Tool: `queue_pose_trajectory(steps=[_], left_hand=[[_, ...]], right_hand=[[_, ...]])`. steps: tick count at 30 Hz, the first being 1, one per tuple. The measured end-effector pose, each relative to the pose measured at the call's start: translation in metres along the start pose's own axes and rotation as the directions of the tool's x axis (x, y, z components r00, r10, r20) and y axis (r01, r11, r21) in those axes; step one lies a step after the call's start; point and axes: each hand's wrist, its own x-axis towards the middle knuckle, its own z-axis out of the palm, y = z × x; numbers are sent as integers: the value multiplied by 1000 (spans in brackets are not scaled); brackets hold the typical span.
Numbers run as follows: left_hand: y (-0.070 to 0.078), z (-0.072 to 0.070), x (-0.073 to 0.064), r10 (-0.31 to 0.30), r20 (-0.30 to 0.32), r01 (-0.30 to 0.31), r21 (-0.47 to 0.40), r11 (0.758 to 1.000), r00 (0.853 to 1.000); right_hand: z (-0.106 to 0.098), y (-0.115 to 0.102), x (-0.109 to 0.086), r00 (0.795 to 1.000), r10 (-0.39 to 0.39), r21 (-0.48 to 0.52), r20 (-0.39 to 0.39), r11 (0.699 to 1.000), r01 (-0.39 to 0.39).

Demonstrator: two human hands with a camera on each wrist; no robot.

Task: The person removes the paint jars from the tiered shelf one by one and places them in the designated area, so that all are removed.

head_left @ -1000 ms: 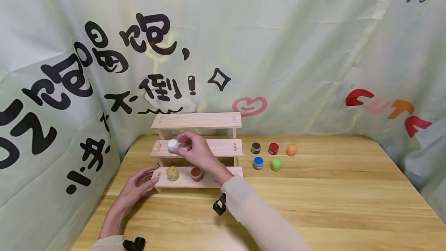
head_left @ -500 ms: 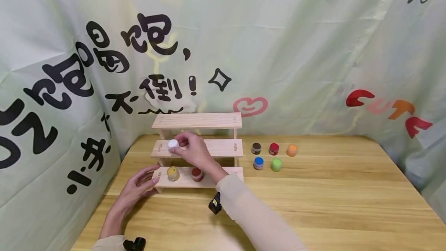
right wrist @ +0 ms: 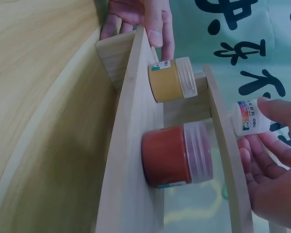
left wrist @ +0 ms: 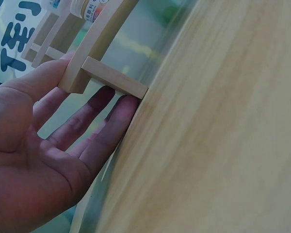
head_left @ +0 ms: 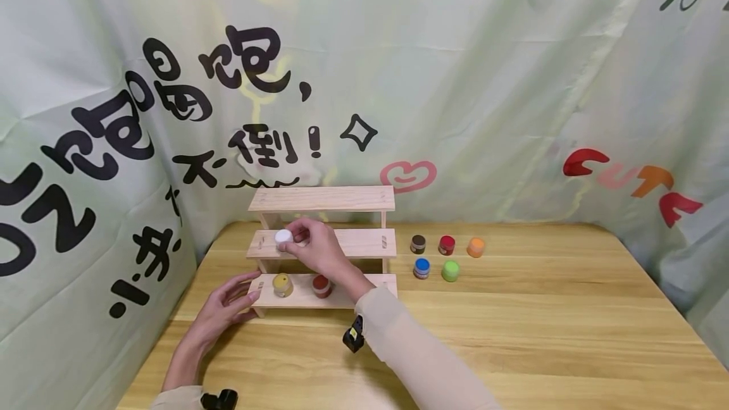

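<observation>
Head — white jar [head_left: 281, 239]; right hand [head_left: 319, 249] around it

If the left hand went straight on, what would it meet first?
The pale wooden three-tier stand, at the left end of its lowest step; the left hand seems to touch it, though depth is unclear.

Pale wood, clear plastic and creased cloth before you.
Left of centre in your head view, the stepped rack [head_left: 353, 198] looks like bare, matt, smooth wood with fine straight grain. Your tabletop [head_left: 541, 321], across the lower frame, is wood-grained and smooth, with a soft sheen at the bottom. In your right wrist view, the ochre jar [right wrist: 166, 82] and red-brown jar [right wrist: 165, 158] look glossy plastic, with translucent, ribbed lids [right wrist: 199, 151]; the white jar [right wrist: 257, 118] wears a printed label [right wrist: 247, 115]. The backdrop [head_left: 484, 81] is matt, wrinkled cloth; your right sleeve [head_left: 416, 347], matt fabric.
</observation>
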Motion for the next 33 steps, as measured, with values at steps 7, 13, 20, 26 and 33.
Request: queue_pose_trajectory(steps=[7, 13, 20, 26, 33], left_hand=[[1, 0, -1, 1, -8, -1, 11, 1000, 1000], [0, -1, -2, -7, -10, 7, 8, 1000, 1000], [-2, -2, -3, -2, -16, 2, 10, 1000, 1000], [-3, -2, -1, -2, -18, 3, 14, 1000, 1000], [-2, -1, 0, -1, -13, 1, 16, 1000, 1000]], right_hand=[[-9, -4, -6, 1000, 9, 80, 14, 997, -10], [-24, -7, -14, 999, -5, 148, 32, 989, 0], [-40, -8, -23, 1000, 11, 199, 24, 980, -15], [-53, -5, -33, 1000, 2, 217, 14, 976, -5], [-68, -1, -45, 1000, -4, 240, -4, 971, 5]])
